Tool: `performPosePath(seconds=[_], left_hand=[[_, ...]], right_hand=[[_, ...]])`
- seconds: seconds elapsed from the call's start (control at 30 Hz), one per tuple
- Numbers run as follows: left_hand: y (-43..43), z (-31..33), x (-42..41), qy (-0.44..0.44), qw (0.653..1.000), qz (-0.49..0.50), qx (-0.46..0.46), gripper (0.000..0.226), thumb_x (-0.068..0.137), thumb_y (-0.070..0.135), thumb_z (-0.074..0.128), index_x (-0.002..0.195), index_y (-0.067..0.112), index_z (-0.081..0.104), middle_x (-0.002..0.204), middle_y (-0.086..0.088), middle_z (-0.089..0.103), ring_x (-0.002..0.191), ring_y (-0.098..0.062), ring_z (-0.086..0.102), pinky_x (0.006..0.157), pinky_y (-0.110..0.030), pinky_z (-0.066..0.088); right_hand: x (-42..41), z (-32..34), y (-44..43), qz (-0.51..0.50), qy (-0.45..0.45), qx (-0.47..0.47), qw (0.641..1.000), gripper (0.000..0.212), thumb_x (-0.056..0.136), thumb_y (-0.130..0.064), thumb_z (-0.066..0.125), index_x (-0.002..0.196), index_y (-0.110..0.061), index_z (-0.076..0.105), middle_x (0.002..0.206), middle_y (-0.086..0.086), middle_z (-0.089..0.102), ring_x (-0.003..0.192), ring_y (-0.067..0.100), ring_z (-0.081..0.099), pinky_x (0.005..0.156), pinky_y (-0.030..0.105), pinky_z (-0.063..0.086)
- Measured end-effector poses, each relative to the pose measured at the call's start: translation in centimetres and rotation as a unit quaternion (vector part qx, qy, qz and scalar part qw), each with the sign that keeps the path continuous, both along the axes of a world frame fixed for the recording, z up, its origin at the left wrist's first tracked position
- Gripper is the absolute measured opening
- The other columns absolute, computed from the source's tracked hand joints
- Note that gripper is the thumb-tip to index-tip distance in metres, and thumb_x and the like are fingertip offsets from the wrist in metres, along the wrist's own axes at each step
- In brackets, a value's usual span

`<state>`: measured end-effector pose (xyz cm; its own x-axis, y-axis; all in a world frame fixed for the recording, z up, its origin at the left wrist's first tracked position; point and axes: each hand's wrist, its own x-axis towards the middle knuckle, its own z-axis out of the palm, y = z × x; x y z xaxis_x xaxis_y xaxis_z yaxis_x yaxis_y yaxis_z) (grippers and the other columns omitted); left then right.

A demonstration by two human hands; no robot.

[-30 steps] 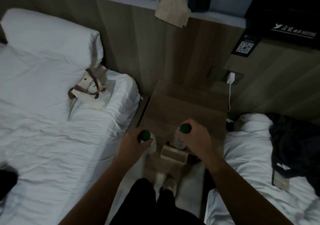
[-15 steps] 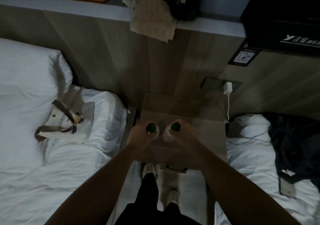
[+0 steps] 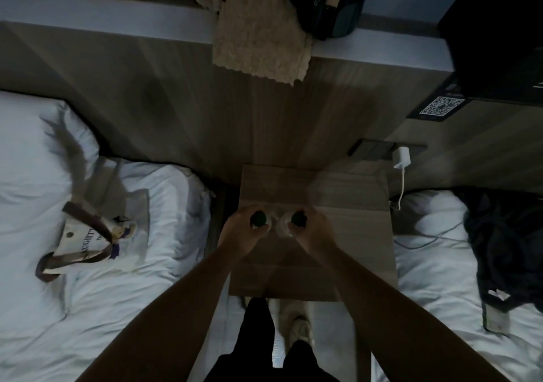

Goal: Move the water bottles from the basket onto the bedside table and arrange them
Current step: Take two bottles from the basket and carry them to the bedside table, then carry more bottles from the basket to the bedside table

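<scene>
Two clear water bottles with dark green caps stand side by side over the wooden bedside table [image 3: 352, 234]. My left hand [image 3: 241, 234] grips the left bottle [image 3: 258, 218] just below its cap. My right hand [image 3: 314, 233] grips the right bottle [image 3: 297, 219] the same way. The bottles nearly touch each other. Their bodies are mostly hidden under my fingers, so I cannot tell whether they rest on the tabletop. No basket is in view.
White beds flank the table; a tote bag [image 3: 88, 240] lies on the left bed, dark clothing [image 3: 505, 249] on the right. A charger [image 3: 401, 158] with a cable hangs by the table. A towel [image 3: 258, 32] drapes off the headboard ledge.
Both hands carried the bottles forward over the tabletop and closer together. The view shifted forward, so the table now sits centred below me and its front drawer edge is out of sight.
</scene>
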<state>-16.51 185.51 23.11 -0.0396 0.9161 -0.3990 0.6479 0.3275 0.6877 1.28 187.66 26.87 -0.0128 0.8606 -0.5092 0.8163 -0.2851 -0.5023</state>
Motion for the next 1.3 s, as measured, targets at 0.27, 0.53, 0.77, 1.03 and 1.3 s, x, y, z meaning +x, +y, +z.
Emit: performPosePath(seconds=[0.27, 0.53, 0.77, 1.03, 1.3], left_hand=[[0.0, -0.8, 0.7, -0.023, 0.999, 0.042, -0.002, 0.042, 0.076, 0.034, 0.072, 0.115, 0.027, 0.060, 0.102, 0.011, 0.065, 0.092, -0.005, 0.058, 0.077, -0.020, 0.043], [-5.6, 0.0, 1.0, -0.053, 0.990, 0.129, -0.021, 0.023, 0.076, 0.037, 0.072, 0.090, 0.036, 0.054, 0.073, 0.010, 0.061, 0.069, -0.009, 0.061, 0.062, -0.029, 0.050], [-17.8, 0.6, 3.5, -0.020, 0.981, 0.190, -0.047, 0.033, 0.078, 0.016, 0.073, 0.099, 0.026, 0.051, 0.080, 0.008, 0.058, 0.069, -0.005, 0.055, 0.057, -0.015, 0.038], [-31.7, 2.2, 11.4, -0.056, 0.947, 0.309, -0.068, 0.059, 0.077, 0.037, 0.073, 0.127, 0.021, 0.046, 0.105, 0.001, 0.058, 0.082, -0.011, 0.060, 0.068, -0.022, 0.046], [-40.9, 5.3, 16.6, -0.035, 0.921, 0.387, -0.023, 0.054, 0.083, 0.037, 0.066, 0.130, 0.023, 0.043, 0.112, 0.003, 0.055, 0.090, -0.011, 0.059, 0.076, -0.024, 0.045]], right_hand=[[0.1, -0.5, 0.0, -0.011, 0.018, -0.006, 1.000, 0.024, 0.087, -0.038, 0.063, 0.104, -0.021, 0.060, 0.096, 0.000, 0.067, 0.091, 0.020, 0.064, 0.078, 0.036, 0.054], [3.5, -0.9, -4.1, 0.022, 0.041, -0.070, 0.996, 0.051, 0.087, -0.039, 0.061, 0.129, -0.011, 0.051, 0.122, 0.012, 0.059, 0.113, 0.032, 0.057, 0.092, 0.037, 0.046], [9.6, -0.8, -10.1, 0.066, 0.061, -0.073, 0.993, 0.068, 0.085, -0.039, 0.067, 0.142, -0.021, 0.036, 0.124, 0.003, 0.059, 0.107, 0.020, 0.059, 0.081, 0.024, 0.040], [14.2, -0.5, -16.4, 0.157, 0.128, -0.110, 0.973, 0.066, 0.085, -0.024, 0.070, 0.142, -0.019, 0.036, 0.140, 0.005, 0.044, 0.129, 0.020, 0.043, 0.091, 0.027, 0.039], [14.2, 1.5, -21.8, 0.320, 0.099, -0.123, 0.934, 0.064, 0.087, -0.024, 0.067, 0.142, -0.020, 0.036, 0.137, 0.003, 0.046, 0.120, 0.017, 0.048, 0.087, 0.029, 0.042]])
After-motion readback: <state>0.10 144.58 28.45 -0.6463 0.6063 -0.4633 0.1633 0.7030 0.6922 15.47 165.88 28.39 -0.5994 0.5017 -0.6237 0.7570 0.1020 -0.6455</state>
